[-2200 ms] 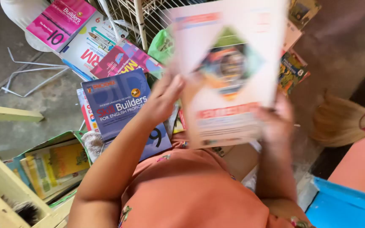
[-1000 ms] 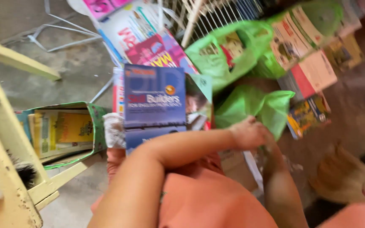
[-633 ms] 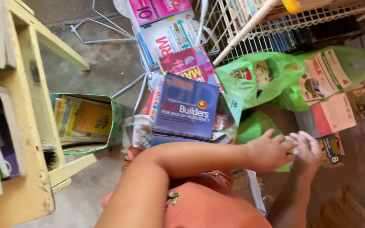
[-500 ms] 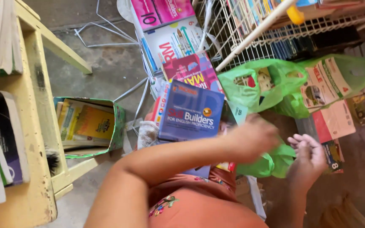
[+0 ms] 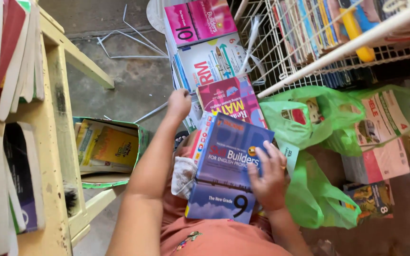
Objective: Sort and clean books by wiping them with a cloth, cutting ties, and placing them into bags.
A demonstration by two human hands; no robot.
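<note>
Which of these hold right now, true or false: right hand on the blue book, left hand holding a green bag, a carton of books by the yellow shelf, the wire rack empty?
1. The right hand lies flat on the blue book. True.
2. The left hand holds a green plastic bag. False: it is up at the edge of the book stack beside the magenta book; the green bags lie to the right, untouched.
3. An open green carton with yellow booklets sits beside the yellow wooden shelf. True.
4. The white wire rack is empty. False: upright books fill it.
</note>
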